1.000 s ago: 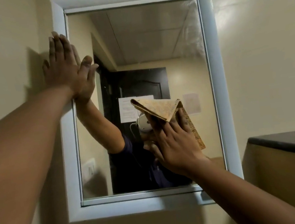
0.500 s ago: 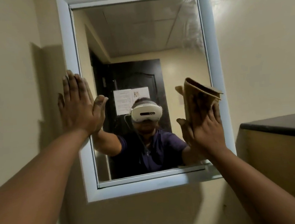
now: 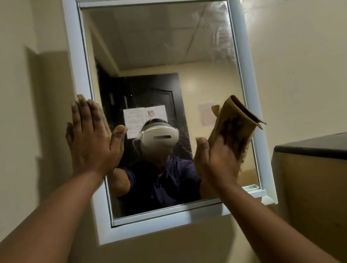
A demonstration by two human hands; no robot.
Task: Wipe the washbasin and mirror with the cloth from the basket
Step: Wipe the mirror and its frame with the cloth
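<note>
My right hand [image 3: 217, 159] presses soft, floppy folded tan cloth [image 3: 236, 123] flat on white-framed wall mirror [image 3: 161, 48]; left hand [image 3: 91, 142] flat, empty.

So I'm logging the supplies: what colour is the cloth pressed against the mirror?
Tan, yellowish brown, slightly mottled; the cloth shows best in the head view.

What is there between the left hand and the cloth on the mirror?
In the head view, only bare mirror glass lies between the left hand and the cloth; it shows the person's reflection.
</note>
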